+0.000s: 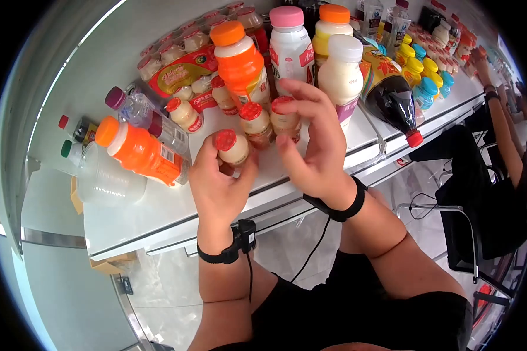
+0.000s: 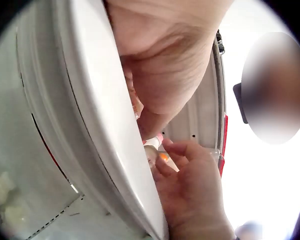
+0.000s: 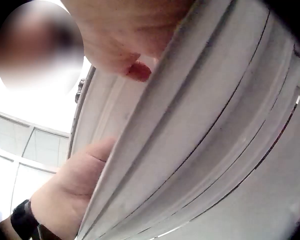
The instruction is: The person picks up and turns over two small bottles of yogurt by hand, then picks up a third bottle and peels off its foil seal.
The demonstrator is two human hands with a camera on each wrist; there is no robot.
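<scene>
Bottle (image 1: 234,153) upright, red cap (image 1: 225,139) up, in grip of left fingers (image 1: 204,158); right fingers (image 1: 310,109) parted

There is writing on the red pack (image 1: 171,79), the white bottle with the pink cap (image 1: 291,51) and the bright label (image 1: 383,63) of the dark bottle (image 1: 393,103), but it's too blurry to read.

Easiest way in is along the counter's (image 1: 161,216) front edge, left of the left hand (image 1: 219,184): a bare strip there, with the plastic tub (image 1: 111,178) and leaning orange bottle (image 1: 146,155) in the way. Straight back's blocked by 3 small red-capped bottles (image 1: 256,127), then the pink-capped bottle (image 1: 291,52); far right, a dark soda bottle (image 1: 394,104) reaches the edge.
</scene>
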